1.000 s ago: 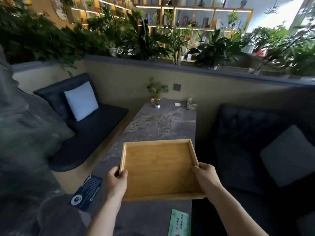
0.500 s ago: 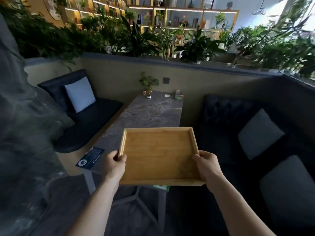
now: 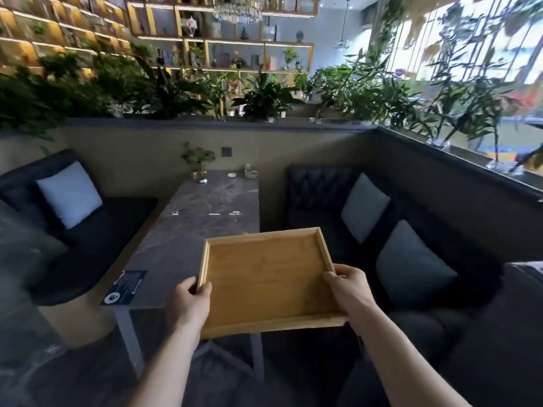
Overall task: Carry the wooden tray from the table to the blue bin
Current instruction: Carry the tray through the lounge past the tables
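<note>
The empty wooden tray (image 3: pixel 266 277) hangs in the air in front of me, past the near end of the grey marble table (image 3: pixel 199 218). My left hand (image 3: pixel 191 301) grips its left rim near the front corner, thumb over the edge. My right hand (image 3: pixel 348 289) grips the right rim the same way. The tray sits nearly level, tipped slightly to the right. No blue bin is in view.
Dark sofas with pale cushions (image 3: pixel 70 193) flank the table, left and right (image 3: pixel 411 268). A dark card (image 3: pixel 125 287) lies on the table's near left corner. A small potted plant (image 3: pixel 199 164) stands at the far end. Planters line the low wall behind.
The tray has come off the table and moved back toward me with both hands on it. My view has risen and pulled away, showing more of the right sofa and windows.
</note>
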### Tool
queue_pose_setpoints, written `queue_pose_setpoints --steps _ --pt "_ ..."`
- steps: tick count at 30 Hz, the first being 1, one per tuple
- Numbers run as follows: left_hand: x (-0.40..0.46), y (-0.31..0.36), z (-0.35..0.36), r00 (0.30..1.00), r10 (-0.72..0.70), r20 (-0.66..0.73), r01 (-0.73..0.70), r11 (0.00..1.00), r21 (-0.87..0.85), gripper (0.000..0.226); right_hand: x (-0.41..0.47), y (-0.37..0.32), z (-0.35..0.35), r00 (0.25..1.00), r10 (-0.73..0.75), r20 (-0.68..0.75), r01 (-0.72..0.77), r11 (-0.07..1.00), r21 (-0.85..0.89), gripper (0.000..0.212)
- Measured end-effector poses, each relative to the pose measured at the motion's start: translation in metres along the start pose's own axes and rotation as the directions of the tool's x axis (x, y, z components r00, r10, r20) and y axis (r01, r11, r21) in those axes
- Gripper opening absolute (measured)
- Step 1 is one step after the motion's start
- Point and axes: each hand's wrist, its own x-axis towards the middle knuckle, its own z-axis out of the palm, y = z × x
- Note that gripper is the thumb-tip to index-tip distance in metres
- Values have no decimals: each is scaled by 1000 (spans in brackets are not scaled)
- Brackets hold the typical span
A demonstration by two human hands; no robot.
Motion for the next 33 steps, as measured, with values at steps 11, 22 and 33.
queue_pose_setpoints --steps 11,22,33 --pt "-106 -44 15 925 37 378 -9 997 -76 25 -154 88 -88 939 157 -308 -151 988 44 25" --pt "-299 -9 115 759 215 615 -265 964 -11 30 -281 186 -266 733 273 -623 -205 962 181 22" --pt "-562 -7 224 557 272 785 -345 935 -79 35 -415 321 -481 530 378 -759 -261 925 278 26"
